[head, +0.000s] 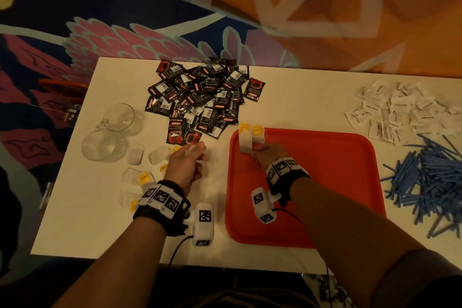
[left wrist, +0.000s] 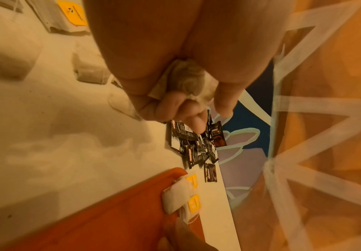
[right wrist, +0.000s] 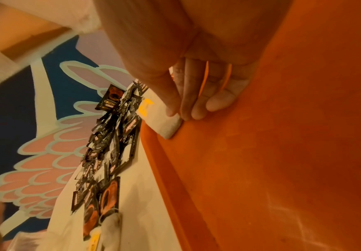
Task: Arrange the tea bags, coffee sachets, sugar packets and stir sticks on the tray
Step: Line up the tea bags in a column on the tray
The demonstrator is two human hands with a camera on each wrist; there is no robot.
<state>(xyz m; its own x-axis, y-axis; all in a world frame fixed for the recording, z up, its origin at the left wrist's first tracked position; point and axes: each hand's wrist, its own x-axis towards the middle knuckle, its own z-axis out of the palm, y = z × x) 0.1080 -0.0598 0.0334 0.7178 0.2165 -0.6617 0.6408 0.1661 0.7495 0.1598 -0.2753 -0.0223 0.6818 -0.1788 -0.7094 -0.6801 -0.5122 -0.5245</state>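
**Tea bags going down first, far-left corner of tray**

The right hand [head: 265,155] lies w/ near-straight fingers [right wrist: 186,101] pressing a tea bag [right wrist: 166,124] flat in the far-left corner of the red tray [head: 325,182]; a second bag sits just beside it, both yellow tags [head: 251,129] over the rim. The left hand [head: 186,162] holds another tea bag [left wrist: 188,81] bunched in curled fingers above the table, near the coffee sachets [head: 200,97]. More bags [head: 136,177] lie to its left.

Handling, by judgement: bags are v. light, soft, tear-prone paper; string + tag snag easily. Best pinched at the flat body edge, not squeezed. Sugar packets [head: 390,112] and stir sticks [head: 430,177] sit untouched, right of the tray.
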